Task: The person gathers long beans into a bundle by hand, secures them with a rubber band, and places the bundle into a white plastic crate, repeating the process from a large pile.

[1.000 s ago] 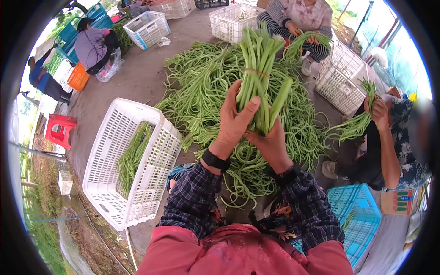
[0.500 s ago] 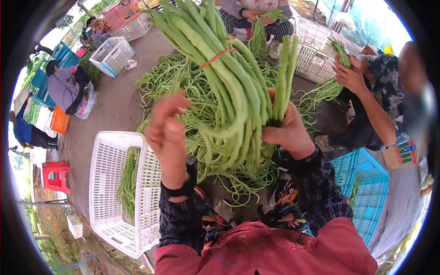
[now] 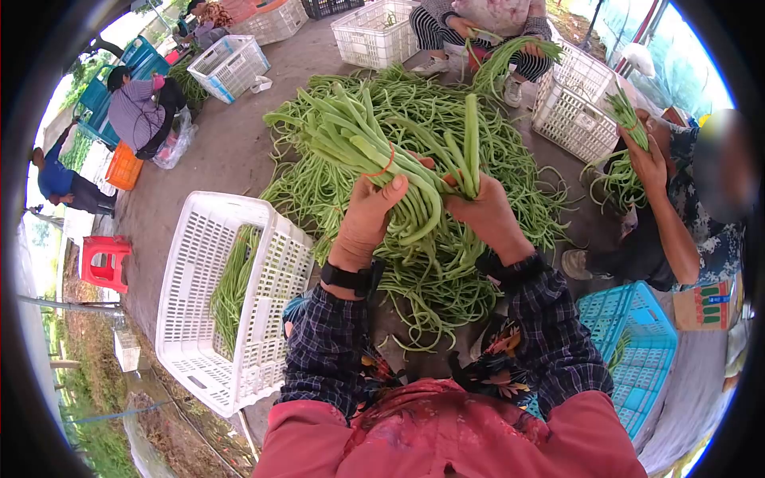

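A bundle of long green beans with a red band round it is held over the bean pile. My left hand is closed round the bundle just below the band, thumb on top. My right hand grips a few separate bean ends that stand up beside the bundle; its fingers are partly hidden behind them. Below and behind both hands lies a big pile of loose green beans on the ground.
A white crate with beans inside stands at the left, a blue crate at the lower right. Co-workers sit at the right and across the pile, holding beans. A red stool is far left.
The banded bundle has come down and tilted to the left. My left hand, off the bundle half a second ago, is round it again. The view has shifted too.
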`<state>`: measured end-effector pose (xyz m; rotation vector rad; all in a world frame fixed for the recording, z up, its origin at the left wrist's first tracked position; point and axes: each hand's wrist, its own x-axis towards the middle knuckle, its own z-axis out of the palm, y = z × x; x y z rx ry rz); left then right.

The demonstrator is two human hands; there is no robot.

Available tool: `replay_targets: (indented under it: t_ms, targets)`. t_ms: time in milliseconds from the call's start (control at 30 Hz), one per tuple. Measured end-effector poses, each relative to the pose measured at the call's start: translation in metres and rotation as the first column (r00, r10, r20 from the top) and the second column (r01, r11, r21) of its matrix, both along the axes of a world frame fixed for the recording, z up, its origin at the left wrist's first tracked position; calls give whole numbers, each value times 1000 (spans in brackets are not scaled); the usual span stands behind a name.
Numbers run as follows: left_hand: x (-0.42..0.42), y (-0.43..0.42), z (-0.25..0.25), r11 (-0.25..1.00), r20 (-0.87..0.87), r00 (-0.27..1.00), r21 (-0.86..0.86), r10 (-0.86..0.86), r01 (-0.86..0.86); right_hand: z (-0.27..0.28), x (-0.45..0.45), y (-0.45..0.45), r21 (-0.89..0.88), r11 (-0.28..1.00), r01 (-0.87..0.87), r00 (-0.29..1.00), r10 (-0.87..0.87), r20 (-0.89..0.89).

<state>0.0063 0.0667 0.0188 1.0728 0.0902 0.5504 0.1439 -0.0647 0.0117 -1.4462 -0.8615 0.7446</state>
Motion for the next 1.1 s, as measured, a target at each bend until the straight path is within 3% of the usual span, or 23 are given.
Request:
replay_targets:
  t_ms: [167,233,300,367,400,500,567,633,700,867,967,1033,1100]
  targets:
    - [4,-1,-1,998,6,999,-42,36,-36,0,9,1,51,994,96,995,-96,2]
    - [3,-2,-2,993,-4,997,-80,83,-83,2,14,-2,-41,981,191,954,-175,244]
    - [0,1,-8,989,-39,997,-128,67,-72,-3,22,-3,-13,989,149,958,-141,251]
    - [-1,2,-7,990,-36,997,-125,63,-67,4,25,-5,-131,988,76,995,-66,79]
    - [-2,2,-5,991,-31,998,-124,56,-60,5,29,-6,-132,988,75,995,-65,77]
    - [-12,-4,20,975,31,996,-208,85,-77,5,43,-11,-36,994,99,995,-99,-5]
    - [-18,-2,22,970,69,997,-240,42,-25,10,49,-13,128,983,131,983,-112,-144]
    - [-21,-6,27,942,137,970,-300,201,-152,15,46,-13,157,977,145,977,-117,-179]
    - [-26,-3,29,934,144,967,-324,209,-153,27,29,-12,259,960,110,973,-50,-226]
    - [-31,6,41,979,33,991,-158,133,-126,48,-17,-8,170,984,-50,999,51,-2]
    - [-29,11,45,991,-44,990,-13,135,-135,43,-36,4,169,970,-177,984,181,-4]
    - [-28,15,41,951,-103,978,273,179,-146,39,-46,10,249,961,-117,985,144,-92]
    - [-29,14,36,971,-134,979,205,154,-124,41,-52,17,258,959,-120,983,151,-105]
